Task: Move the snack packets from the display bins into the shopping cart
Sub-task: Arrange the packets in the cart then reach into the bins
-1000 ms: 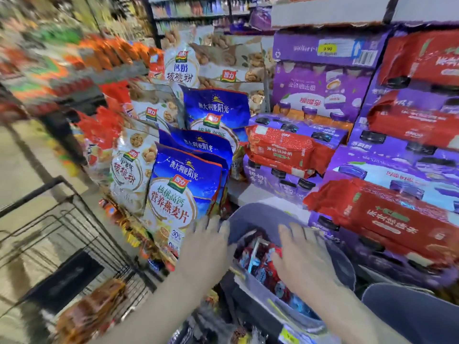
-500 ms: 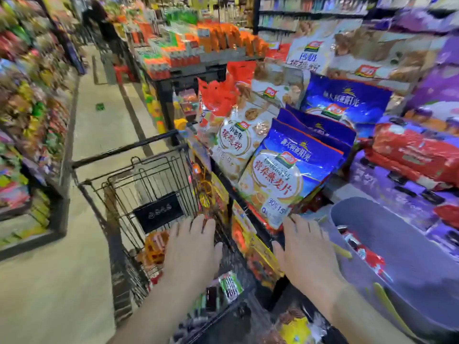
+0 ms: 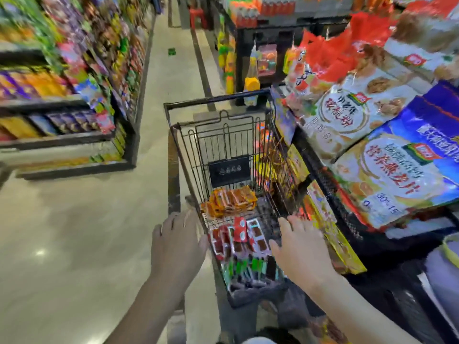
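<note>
The black wire shopping cart (image 3: 216, 101) stands in the aisle straight ahead of me. Orange snack packets (image 3: 231, 199) lie on its floor, with green and black packets (image 3: 248, 269) nearer to me. A bunch of red and white packets (image 3: 236, 239) sits between my two hands over the cart's near end. My left hand (image 3: 178, 244) is at the cart's left side, fingers straight. My right hand (image 3: 300, 249) is at the right side, fingers spread. Whether either hand touches the red packets I cannot tell. A corner of the grey display bin (image 3: 442, 276) shows at the far right.
Large blue oat bags (image 3: 397, 170) and white walnut-powder bags (image 3: 347, 108) lean on the display right of the cart. Yellow packets (image 3: 335, 244) hang on that display's mesh front. Stocked shelves (image 3: 62, 95) line the left side. Tiled aisle floor (image 3: 74, 232) runs between.
My view and both hands swung left from the grey bin to over the cart. Red and white packets now show between my hands above the cart's near end.
</note>
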The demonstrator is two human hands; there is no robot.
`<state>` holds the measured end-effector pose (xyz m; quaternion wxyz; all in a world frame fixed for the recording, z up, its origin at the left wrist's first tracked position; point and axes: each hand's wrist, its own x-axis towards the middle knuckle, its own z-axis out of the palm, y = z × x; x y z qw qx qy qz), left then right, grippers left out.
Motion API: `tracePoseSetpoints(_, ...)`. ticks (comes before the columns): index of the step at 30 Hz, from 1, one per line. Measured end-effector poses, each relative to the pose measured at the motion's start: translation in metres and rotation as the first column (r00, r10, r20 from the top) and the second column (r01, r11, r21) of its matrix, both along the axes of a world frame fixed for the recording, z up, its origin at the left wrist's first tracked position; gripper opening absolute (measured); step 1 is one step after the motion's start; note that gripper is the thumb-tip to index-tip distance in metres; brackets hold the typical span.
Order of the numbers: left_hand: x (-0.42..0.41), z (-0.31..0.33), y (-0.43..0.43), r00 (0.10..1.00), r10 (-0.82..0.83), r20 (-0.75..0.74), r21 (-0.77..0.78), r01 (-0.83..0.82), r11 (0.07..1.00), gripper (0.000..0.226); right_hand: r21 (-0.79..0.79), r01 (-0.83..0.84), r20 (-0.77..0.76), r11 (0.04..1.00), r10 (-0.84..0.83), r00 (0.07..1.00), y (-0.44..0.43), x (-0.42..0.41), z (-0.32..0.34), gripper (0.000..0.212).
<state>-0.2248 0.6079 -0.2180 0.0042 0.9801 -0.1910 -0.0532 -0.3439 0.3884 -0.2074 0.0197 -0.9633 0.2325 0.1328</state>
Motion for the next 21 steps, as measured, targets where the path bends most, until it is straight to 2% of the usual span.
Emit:
tracePoseSetpoints(13,0.071,-0.098,-0.056,0.95,0.242,-0.198,0.084,-0.229,0.97,0.061,0.124,-0.142,-0.18,0.982,0.163,0.97,-0.044,0.123,-0.107,0.06)
tracePoseSetpoints(17,0.097,-0.139,-0.082,0.914,0.321,-0.247,0.016,-0.328,0.945,0.067,0.193,-0.13,-0.201,0.972,0.169,0.965,-0.06,0.156,-0.155,0.06)
tracePoseSetpoints(21,0.119,-0.188,-0.104,0.849,0.424,-0.315,-0.101,-0.474,0.875,0.09,0.294,-0.057,-0.234,0.954,0.13,0.964,-0.061,0.188,-0.21,0.064)
